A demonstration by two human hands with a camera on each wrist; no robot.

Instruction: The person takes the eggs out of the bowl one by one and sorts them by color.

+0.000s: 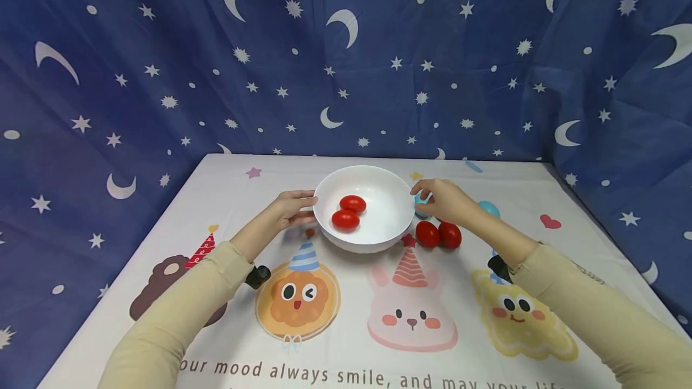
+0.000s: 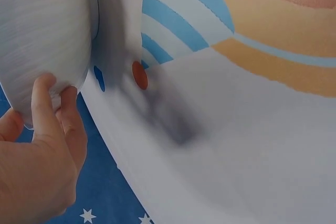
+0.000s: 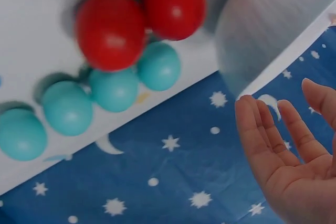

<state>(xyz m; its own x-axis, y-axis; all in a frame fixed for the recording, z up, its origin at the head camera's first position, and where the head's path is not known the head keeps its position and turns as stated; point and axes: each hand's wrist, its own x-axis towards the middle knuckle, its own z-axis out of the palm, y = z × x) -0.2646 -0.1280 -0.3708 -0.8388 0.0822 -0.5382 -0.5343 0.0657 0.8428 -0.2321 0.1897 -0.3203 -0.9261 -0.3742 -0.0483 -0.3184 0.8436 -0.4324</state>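
Note:
A white bowl (image 1: 386, 197) holds two smooth red egg-shaped pieces, one red egg (image 1: 353, 204) behind another red egg (image 1: 345, 220). My left hand (image 1: 296, 208) grips the bowl's left rim; in the left wrist view its fingers (image 2: 44, 108) lie against the outer wall and the thumb is at the rim. At the opposite side, my right hand (image 1: 440, 200) has loosely bent, spread fingers. Its fingertips (image 3: 245, 103) meet or nearly meet the rim in the right wrist view, with nothing gripped. Whether the bowl's base touches the table cannot be told.
Two more red eggs (image 3: 111, 31) lie on the table right of the bowl. Several turquoise eggs (image 3: 67, 108) stand in a row beside them, partly hidden by my right hand in the head view. A printed white cloth (image 1: 346, 311) covers the table; a blue starry curtain (image 1: 346, 77) hangs behind.

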